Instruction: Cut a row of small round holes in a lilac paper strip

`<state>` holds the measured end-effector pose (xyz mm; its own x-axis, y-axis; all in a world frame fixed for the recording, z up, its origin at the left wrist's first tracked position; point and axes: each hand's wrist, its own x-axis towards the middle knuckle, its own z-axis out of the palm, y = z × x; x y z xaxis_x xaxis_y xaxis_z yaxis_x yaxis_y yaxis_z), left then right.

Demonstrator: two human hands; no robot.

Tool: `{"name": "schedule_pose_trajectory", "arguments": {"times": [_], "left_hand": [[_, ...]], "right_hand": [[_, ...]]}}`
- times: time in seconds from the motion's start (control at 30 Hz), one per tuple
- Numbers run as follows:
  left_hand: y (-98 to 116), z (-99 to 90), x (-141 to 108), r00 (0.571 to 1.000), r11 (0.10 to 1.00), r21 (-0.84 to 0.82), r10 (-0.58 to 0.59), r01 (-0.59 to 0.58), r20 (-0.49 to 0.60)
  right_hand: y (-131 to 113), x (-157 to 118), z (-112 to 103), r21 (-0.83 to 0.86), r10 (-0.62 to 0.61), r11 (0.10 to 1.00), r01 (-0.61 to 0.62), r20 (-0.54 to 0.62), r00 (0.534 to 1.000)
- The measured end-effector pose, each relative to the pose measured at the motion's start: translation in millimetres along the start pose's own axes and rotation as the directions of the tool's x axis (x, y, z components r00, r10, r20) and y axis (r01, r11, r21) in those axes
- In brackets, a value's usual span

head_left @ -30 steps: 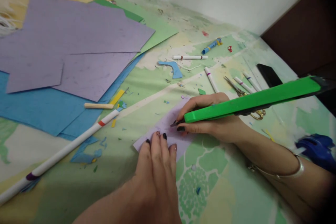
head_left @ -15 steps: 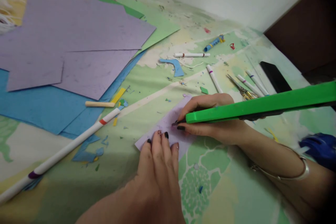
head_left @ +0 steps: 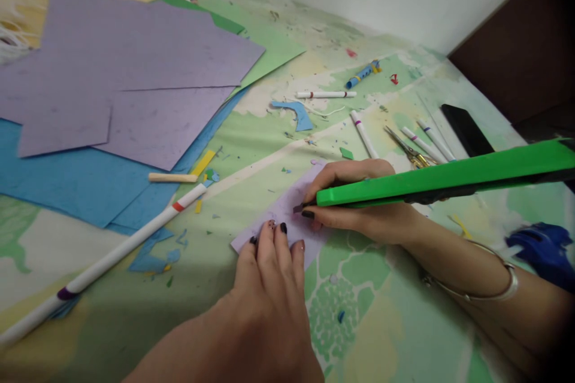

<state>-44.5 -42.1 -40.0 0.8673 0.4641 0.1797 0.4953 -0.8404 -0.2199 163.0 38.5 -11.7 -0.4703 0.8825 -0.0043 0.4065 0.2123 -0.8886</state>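
Observation:
A small piece of purple paper (head_left: 294, 191) lies on the patterned tablecloth in front of me. My left hand (head_left: 272, 287) rests flat on its lower part, fingers stretched out and holding nothing. Above it, my right hand (head_left: 359, 200) grips a green utility knife (head_left: 440, 176) in a pinch near the blade end. The short dark blade (head_left: 298, 208) meets the paper just beyond my left fingertips. The knife slants up toward the right edge of the view, and its underside is partly hidden by my fingers.
Large purple sheets (head_left: 148, 42) overlap blue sheets (head_left: 58, 167) at the left. A long white tube (head_left: 130, 245) and a wooden stick (head_left: 173, 178) lie nearby. Scissors (head_left: 411, 149), markers (head_left: 363, 134), a black phone-like object (head_left: 467, 128) and a blue object (head_left: 541, 251) are at the right.
The view has shifted slightly. My left hand stays on the purple paper, and the utility knife's blade remains at nearly the same spot.

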Motion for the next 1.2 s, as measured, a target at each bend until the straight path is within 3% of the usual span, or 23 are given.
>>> {"name": "schedule_pose_trajectory", "arguments": {"times": [0.17, 0.4, 0.6, 0.83, 1.07, 1.2], "left_hand": [[1.5, 2.7, -1.8, 1.000, 1.000, -0.014, -0.001, 0.001, -0.028], [0.4, 2.5, -1.0, 1.000, 1.000, 0.006, 0.014, -0.014, -0.021], [-0.1, 1.8, 0.1, 1.000, 1.000, 0.020, 0.013, -0.013, -0.001], [2.2, 3.7, -0.6, 1.000, 0.999, 0.035, 0.010, -0.010, -0.013], [1.9, 0.2, 1.3, 1.000, 1.000, 0.008, -0.024, 0.024, -0.008], [4.5, 5.8, 2.5, 0.994, 0.996, 0.034, -0.080, 0.083, -0.077]], "right_hand": [[0.0, 0.5, 0.1, -0.052, -0.037, 0.998, 0.036, -0.022, 0.999], [0.3, -0.8, 1.0, -0.006, 0.033, 0.999, -0.033, -0.024, 0.999], [-0.8, 0.1, 1.2, -0.117, -0.075, 0.991, 0.069, -0.048, 0.996], [-0.7, -1.4, 1.6, -0.067, -0.009, 0.998, 0.006, -0.049, 0.999], [0.5, -0.4, 1.5, -0.121, -0.109, 0.988, 0.101, -0.060, 0.992], [2.3, -5.3, 2.6, -0.037, -0.108, 0.994, 0.103, -0.194, 0.975]]}}
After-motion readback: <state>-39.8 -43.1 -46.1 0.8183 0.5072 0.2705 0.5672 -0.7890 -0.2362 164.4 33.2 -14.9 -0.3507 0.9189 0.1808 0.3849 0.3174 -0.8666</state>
